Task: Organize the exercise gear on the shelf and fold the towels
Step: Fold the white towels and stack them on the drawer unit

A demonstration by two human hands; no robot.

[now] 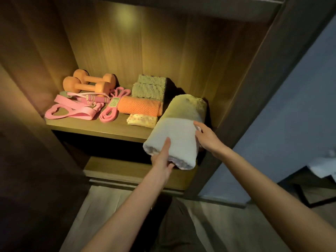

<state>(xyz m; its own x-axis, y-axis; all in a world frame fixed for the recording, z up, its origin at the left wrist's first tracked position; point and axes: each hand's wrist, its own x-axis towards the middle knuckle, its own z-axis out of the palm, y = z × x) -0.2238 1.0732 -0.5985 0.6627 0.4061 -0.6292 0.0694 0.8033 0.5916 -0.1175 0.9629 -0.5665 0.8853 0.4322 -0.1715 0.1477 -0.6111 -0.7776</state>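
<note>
thick white rolled terry towel (174, 135) lies at the wooden shelf's (109, 127) right end, overhanging the front edge, between folded orange towel (140, 106) and cabinet wall (236, 99). left hand (161, 160) grips the overhang; right hand (206, 138) holds its side.

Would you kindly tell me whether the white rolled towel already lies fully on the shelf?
No, the white towel juts past the shelf edge, the left hand and right hand holding it.
</note>
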